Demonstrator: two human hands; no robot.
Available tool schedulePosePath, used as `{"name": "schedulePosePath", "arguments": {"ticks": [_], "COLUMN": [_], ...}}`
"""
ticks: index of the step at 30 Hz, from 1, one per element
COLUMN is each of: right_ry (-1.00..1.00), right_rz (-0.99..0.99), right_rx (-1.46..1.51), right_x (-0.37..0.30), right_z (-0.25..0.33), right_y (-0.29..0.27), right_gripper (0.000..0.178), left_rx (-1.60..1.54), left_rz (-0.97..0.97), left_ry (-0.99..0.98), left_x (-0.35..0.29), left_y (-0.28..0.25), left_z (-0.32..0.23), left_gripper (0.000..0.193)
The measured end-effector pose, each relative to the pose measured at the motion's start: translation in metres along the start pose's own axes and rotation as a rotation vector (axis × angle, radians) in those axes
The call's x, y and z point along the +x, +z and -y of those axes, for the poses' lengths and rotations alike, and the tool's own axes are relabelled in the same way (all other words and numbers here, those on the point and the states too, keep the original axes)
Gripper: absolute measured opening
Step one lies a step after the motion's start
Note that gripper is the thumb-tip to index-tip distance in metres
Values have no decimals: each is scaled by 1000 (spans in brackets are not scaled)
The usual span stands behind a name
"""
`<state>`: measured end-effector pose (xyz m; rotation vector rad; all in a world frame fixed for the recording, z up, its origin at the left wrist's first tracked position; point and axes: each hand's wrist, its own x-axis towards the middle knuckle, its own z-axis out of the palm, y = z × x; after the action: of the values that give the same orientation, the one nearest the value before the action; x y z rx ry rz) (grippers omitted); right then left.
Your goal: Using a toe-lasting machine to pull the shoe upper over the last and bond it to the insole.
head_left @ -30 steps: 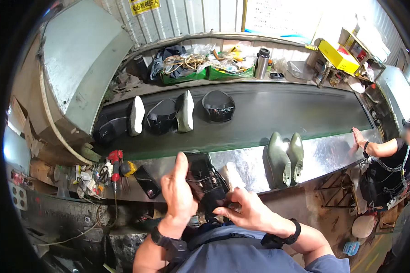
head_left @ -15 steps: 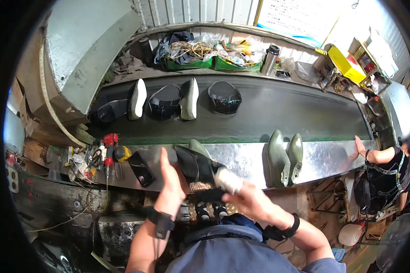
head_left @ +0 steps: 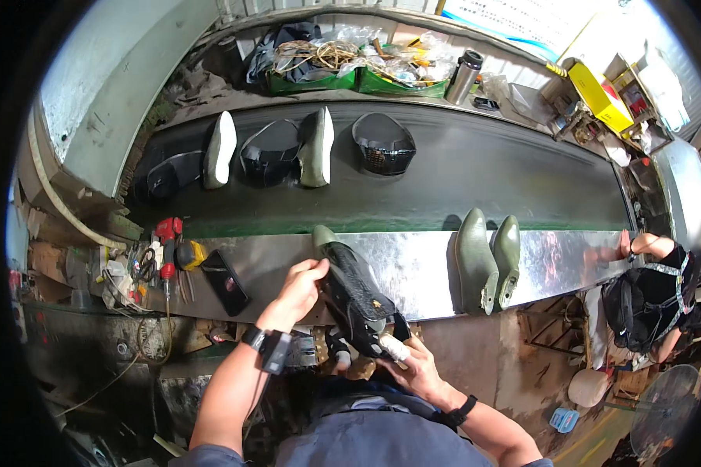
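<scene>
A black shoe upper [head_left: 357, 286] hangs in front of me over the near edge of the metal ledge, its narrow end pointing away. My left hand [head_left: 297, 292] pinches its left side near the far end. Low at the opening, my right hand [head_left: 414, 367] grips the upper; its thumb is wrapped in white. Past the far end shows the tip of a green shoe last [head_left: 322, 234]; the rest is hidden behind the upper. To the right, a pair of green shoe lasts, one [head_left: 473, 261] beside the other [head_left: 507, 253], stands on the ledge [head_left: 413, 268].
Black uppers [head_left: 384, 144] and pale-soled pieces [head_left: 220, 148] rest on the dark belt [head_left: 506, 171]. Left of me lie a phone [head_left: 226, 282], a tape measure [head_left: 190, 254] and a red tool [head_left: 168, 241]. A co-worker's hand [head_left: 625, 243] touches the ledge's right end.
My left hand has gone from flat and upright beside the upper to pinching its side. The upper has turned and come nearer, and my right hand has moved lower with it.
</scene>
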<state>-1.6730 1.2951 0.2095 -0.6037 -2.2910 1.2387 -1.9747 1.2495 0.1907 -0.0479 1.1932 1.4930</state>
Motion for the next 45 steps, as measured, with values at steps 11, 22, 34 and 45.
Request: {"name": "schedulePosePath", "arguments": {"ticks": [11, 22, 34, 45], "right_ry": [-84, 74, 95, 90], "right_rz": [54, 184, 273, 301], "right_rx": [-329, 269, 160, 890], "right_x": [17, 10, 12, 78], "right_z": [-35, -64, -81, 0], "right_y": [46, 25, 32, 7], "right_gripper": [84, 114, 99, 108], "left_rx": [1016, 1013, 1274, 687], "left_rz": [-466, -580, -717, -904], "left_ry": [540, 333, 286, 356], "left_x": [91, 53, 67, -34], "left_y": [-16, -8, 21, -24], "left_z": [-22, -4, 19, -38], "left_gripper": [33, 32, 62, 33]}}
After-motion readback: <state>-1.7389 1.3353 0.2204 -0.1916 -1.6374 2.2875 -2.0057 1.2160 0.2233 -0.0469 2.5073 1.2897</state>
